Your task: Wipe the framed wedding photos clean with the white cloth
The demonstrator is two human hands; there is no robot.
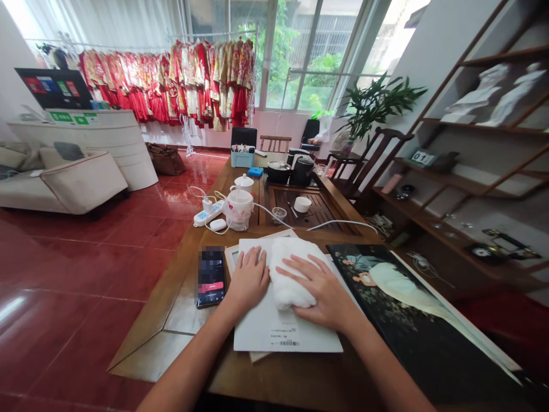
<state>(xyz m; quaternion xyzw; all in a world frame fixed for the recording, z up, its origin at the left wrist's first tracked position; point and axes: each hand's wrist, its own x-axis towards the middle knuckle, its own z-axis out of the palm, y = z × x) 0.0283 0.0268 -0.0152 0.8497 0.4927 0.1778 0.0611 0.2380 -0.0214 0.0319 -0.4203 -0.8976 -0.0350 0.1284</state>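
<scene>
My left hand (pixel 250 279) lies flat on a white board (pixel 257 329), its fingers stretched forward and slightly apart, holding nothing. A thick, folded white towel (pixel 286 292) rests on the same board. Over its right side my right hand (pixel 319 289) is laid, fingers spread across the top and thumb at the near edge, gripping it. Small print and a barcode show on the board's near edge. Part of a light wooden frame (pixel 233 258) sticks out from beneath the board.
Left of the board lies a phone (pixel 211 280); a large picture of a figure in a white dress (pixel 398 280) lies right. Beyond are a white mug (pixel 240 207), a power strip (pixel 209 213), a cable, a small white cup (pixel 302 204) and a black kettle (pixel 302 170).
</scene>
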